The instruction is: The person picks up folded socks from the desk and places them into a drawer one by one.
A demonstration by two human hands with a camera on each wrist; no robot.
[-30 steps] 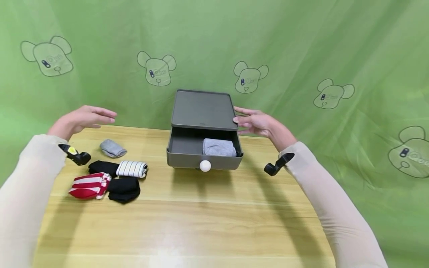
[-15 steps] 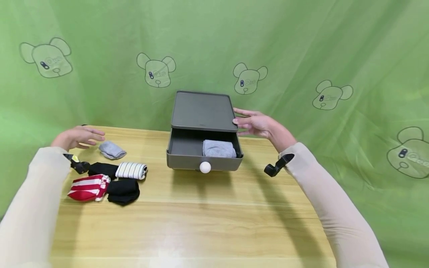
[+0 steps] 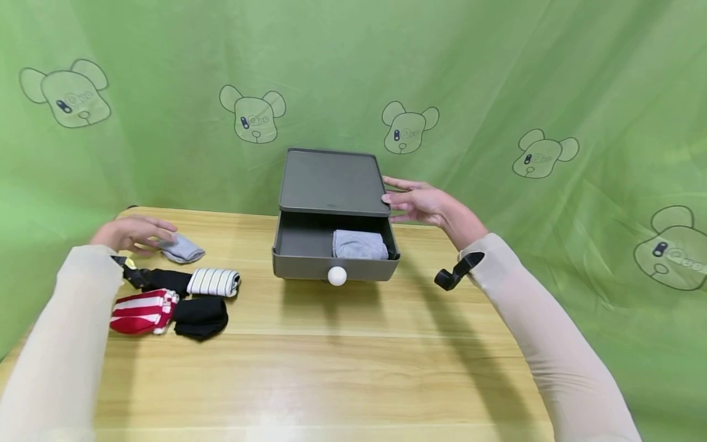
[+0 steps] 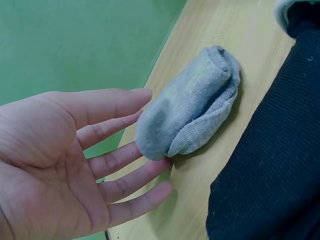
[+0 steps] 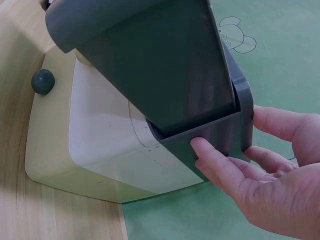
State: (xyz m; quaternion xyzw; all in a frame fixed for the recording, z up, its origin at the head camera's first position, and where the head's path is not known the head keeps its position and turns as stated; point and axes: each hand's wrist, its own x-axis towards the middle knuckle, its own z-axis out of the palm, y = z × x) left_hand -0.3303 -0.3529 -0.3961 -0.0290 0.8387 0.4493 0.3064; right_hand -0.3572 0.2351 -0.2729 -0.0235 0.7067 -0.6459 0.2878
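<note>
My left hand [image 3: 138, 234] is at the table's far left, beside a folded grey sock [image 3: 181, 248]. In the left wrist view its fingers [image 4: 132, 182] reach around the near end of this grey sock [image 4: 187, 105], the thumb above, without a pinch. My right hand [image 3: 418, 202] rests against the right side of a grey drawer box [image 3: 335, 181]. Its fingers [image 5: 220, 162] touch the box's side wall in the right wrist view, fairly straight. The upper drawer [image 3: 301, 265], with a white ball knob [image 3: 337, 276], is pulled out and holds another folded grey sock [image 3: 360, 244].
Near my left wrist lie a black sock bundle [image 3: 170, 282], a white striped one [image 3: 214, 282], a red-and-white one [image 3: 142, 312] and another black one [image 3: 201, 318]. A lower pale section [image 5: 105, 115] with a dark knob [image 5: 43, 81] sits under the drawer. Green cloth [image 3: 331, 73] hangs behind.
My left hand has come down and slightly right, from above the table to the loose grey sock. My right hand has stayed at the box, and the drawer has not moved.
</note>
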